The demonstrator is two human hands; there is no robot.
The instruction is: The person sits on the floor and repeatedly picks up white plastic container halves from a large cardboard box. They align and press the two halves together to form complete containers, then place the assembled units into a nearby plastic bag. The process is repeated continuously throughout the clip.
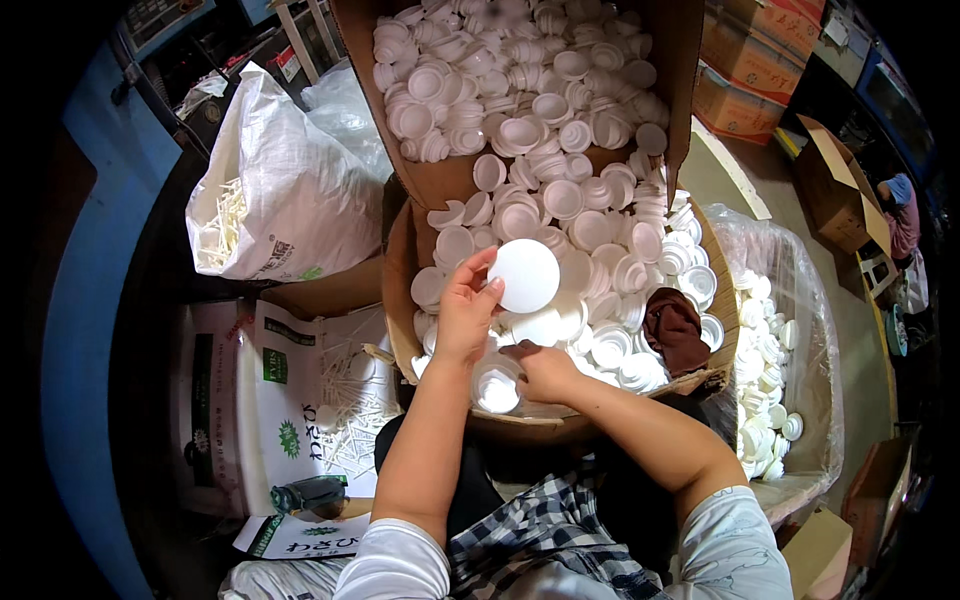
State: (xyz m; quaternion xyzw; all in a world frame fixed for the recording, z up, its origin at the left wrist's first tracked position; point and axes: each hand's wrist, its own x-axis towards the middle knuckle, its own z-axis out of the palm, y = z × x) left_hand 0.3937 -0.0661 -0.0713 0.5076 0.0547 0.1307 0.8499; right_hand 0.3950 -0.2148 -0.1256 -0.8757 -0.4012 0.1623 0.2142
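Right hand (545, 370) rests closed on a white cap (497, 388) below my left hand (465, 310), whose grip pinches a flat white disc (524, 276). Cardboard box (440, 180) beyond remains heaped with loose caps; plenty left.

Near open cardboard box (405, 290) sits directly in front, brown, with a second open brown box (680, 60) behind it (both full of white caps). Left: white woven sack (300, 190) with a small green mark, and flat white bags with green labels (275, 365). Upper right: stacked orange-brown cartons (745, 60); clear plastic bag (800, 300) at right.
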